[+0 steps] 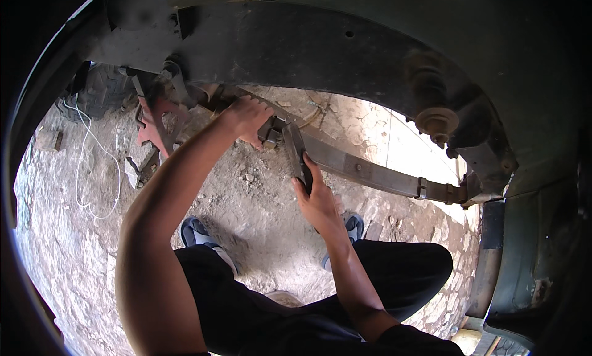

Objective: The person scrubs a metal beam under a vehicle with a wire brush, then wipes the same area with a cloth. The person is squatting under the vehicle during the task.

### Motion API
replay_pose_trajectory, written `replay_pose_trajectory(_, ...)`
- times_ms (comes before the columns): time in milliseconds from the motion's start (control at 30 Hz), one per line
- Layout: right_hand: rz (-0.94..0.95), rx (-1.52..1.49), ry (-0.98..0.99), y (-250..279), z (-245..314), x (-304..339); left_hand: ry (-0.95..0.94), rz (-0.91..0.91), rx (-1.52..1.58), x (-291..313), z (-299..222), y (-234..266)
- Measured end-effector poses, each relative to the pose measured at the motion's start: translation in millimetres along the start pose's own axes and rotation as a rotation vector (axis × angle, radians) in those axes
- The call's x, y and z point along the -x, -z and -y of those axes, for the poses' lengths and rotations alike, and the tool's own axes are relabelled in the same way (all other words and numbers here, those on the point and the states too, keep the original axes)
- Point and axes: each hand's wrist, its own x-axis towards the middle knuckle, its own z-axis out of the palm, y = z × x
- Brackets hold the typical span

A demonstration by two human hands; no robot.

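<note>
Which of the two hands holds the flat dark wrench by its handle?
The right hand grips the wrench handle; the left hand instead holds the bolt end at the leaf spring.

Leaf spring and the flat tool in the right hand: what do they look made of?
Leaf spring: apparently steel, with stacked flat strips, dull grey-brown, dusty, clamped by a metal band. Flat tool in the right hand: probably dark, matte, grimy metal; exact type unclear.

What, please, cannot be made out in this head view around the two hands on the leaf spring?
- Fastener near the left hand: covered by that hand.
- Right hand fingers: wrapped behind the dark bar.
- Leaf spring left end: lost in shadow under the chassis.
</note>
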Motion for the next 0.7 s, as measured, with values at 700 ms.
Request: replay_pose_trajectory(700,-0.124,-0.086,0.077,-29.0,0.4,13.8,-0.014,-0.045,0.04,-0.3,1.7,-0.9)
